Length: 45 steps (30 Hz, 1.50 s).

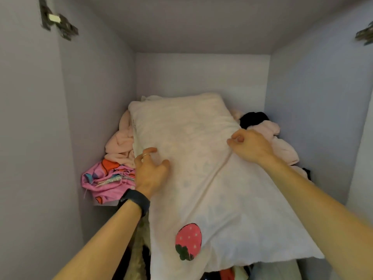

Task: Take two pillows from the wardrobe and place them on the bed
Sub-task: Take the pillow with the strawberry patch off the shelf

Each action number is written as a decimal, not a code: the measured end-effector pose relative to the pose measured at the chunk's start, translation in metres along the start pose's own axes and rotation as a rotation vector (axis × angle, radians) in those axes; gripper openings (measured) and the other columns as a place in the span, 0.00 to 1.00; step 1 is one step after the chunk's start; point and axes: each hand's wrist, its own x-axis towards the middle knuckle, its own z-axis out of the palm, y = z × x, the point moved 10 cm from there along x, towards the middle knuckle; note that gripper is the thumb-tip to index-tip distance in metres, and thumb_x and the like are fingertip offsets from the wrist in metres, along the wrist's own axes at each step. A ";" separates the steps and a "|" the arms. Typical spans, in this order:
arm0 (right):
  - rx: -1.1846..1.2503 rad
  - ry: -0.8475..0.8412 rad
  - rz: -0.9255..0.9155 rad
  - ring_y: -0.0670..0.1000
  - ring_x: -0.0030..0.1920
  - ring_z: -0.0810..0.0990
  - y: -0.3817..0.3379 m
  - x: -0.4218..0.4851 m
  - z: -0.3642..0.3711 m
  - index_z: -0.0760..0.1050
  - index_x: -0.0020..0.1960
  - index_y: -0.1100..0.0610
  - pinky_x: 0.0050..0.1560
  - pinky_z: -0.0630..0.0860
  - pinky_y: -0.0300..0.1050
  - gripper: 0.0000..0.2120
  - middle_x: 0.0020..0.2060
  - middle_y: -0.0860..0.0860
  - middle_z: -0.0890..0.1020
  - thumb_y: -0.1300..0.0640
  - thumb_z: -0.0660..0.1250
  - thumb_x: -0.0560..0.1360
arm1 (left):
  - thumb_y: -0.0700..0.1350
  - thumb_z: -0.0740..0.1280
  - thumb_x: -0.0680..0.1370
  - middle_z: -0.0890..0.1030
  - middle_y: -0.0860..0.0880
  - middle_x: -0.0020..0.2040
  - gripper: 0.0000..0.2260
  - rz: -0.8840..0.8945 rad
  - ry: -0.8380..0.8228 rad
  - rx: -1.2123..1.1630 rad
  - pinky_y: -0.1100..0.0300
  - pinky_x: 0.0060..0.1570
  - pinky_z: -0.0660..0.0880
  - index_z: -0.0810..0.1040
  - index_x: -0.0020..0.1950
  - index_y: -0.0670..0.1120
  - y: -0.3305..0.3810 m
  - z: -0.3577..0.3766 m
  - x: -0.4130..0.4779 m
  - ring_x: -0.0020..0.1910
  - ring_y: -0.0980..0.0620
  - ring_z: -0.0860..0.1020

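Strawberry-patch pillow (201,178) overhangs the wardrobe shelf's (105,205) front edge; left hand (150,170) lies spread-fingered on it, right hand (250,146) pinches its side. First pillow, still fetching: next, a firmer two-handed grip to draw it out.

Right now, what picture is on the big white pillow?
A pink strawberry with white dots and green leaves, on the pillow, in the head view.

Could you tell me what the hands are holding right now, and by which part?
Both hold the pillow: the right hand pinches its right edge; the left hand lies spread near its left edge, grip uncertain.
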 end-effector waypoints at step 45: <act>0.102 0.558 0.671 0.55 0.67 0.70 0.154 -0.492 -0.006 0.60 0.78 0.50 0.61 0.64 0.44 0.37 0.70 0.58 0.71 0.57 0.73 0.74 | 0.47 0.75 0.72 0.67 0.55 0.58 0.35 0.251 -0.535 -0.077 0.64 0.53 0.64 0.64 0.75 0.58 -0.043 0.126 -0.254 0.56 0.58 0.68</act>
